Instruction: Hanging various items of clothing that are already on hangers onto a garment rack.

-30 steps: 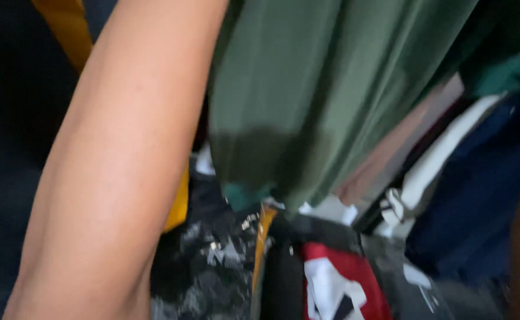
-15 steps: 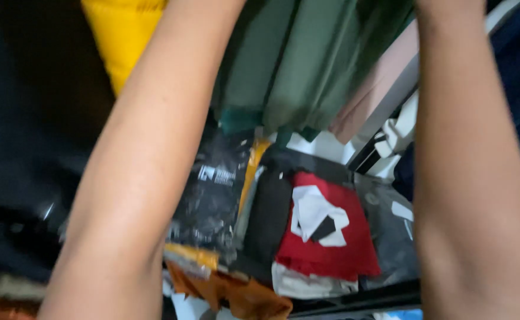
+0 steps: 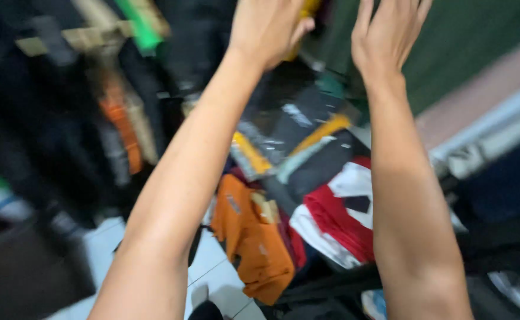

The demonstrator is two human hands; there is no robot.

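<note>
Both my arms reach up and forward. My left hand (image 3: pixel 269 26) is curled at the top of the view, right beside a bit of yellow cloth (image 3: pixel 308 7); whether it grips the cloth is unclear. My right hand (image 3: pixel 387 35) is raised next to it with fingers spread, in front of a hanging green garment (image 3: pixel 479 41). Its fingertips are cut off by the top edge, and nothing shows in it.
Below my arms lies a pile of folded clothes, some in clear bags: a red and white one (image 3: pixel 337 219), an orange one (image 3: pixel 254 243), a black one (image 3: pixel 289 124). Dark blurred clothes (image 3: pixel 64 118) hang at the left. White floor tiles (image 3: pixel 212 272) show underneath.
The view has swung and pulled back, so both hands now show at the top. My right arm came in from the right. The green garment has shifted to the upper right.
</note>
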